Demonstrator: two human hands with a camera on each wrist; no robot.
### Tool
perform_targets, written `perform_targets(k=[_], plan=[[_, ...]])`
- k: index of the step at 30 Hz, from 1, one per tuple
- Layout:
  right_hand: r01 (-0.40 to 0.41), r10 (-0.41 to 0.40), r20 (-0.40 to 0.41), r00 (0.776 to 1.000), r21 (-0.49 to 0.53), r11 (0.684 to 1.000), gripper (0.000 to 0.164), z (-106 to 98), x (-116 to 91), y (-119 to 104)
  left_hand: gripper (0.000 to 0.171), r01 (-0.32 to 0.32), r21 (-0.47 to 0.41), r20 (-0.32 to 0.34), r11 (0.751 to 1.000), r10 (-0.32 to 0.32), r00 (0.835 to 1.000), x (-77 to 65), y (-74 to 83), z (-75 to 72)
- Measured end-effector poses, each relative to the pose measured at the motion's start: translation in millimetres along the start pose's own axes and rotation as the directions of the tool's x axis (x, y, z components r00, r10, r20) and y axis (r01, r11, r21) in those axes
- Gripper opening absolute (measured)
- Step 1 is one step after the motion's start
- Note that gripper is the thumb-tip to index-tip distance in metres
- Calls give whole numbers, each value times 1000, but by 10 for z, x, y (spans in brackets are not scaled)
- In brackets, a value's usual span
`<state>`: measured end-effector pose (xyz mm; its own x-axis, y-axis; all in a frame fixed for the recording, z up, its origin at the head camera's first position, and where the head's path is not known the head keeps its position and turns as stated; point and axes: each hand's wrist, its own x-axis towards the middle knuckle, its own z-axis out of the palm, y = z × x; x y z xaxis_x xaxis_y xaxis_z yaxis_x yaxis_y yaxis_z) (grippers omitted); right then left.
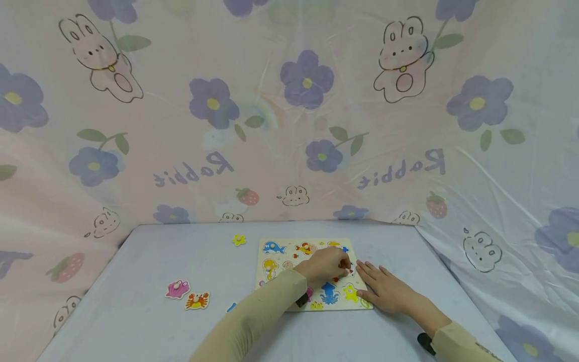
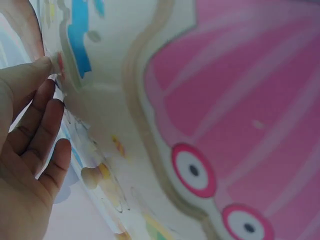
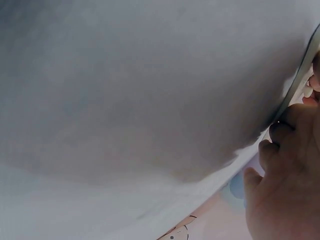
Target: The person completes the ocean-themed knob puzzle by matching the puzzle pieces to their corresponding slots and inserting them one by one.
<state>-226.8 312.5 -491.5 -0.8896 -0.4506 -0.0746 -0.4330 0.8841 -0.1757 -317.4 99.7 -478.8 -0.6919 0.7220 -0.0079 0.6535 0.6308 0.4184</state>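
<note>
A wooden peg puzzle board with sea-animal shapes lies on the table. My left hand reaches across it, thumb and fingers pinching a small, mostly hidden puzzle piece at the board's right side. In the left wrist view, the left hand's thumb and fingertips meet low at the board's surface. Flat on the board's right edge and the table rests my right hand, its fingers extended. Set in the board are a blue whale, a blue squid and a pink shell.
Loose on the table to the left lie a pink piece with eyes, an orange crab and a yellow flower-shaped piece. A blue piece shows partly beside the left sleeve. A patterned curtain hangs behind the table.
</note>
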Motion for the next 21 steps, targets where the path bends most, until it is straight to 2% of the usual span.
perform_targets(k=[7, 11, 18, 21], plan=[[7, -7, -9, 1000, -7, 1000, 79, 12, -1, -1, 11, -6, 43, 4, 999, 6, 1000, -35, 21, -42], [10, -10, -15, 1000, -4, 1000, 78, -3, -9, -23, 16, -5, 39, 1, 999, 5, 1000, -82, 27, -127], [0, 0, -9, 1000, -5, 1000, 77, -15, 0, -37, 21, -111, 87, -55, 990, 116, 992, -236, -38, -397], [-19, 19, 3, 1000, 7, 1000, 77, -21, 2, -44, 22, -133, 76, -79, 988, 139, 987, -341, -99, -501]])
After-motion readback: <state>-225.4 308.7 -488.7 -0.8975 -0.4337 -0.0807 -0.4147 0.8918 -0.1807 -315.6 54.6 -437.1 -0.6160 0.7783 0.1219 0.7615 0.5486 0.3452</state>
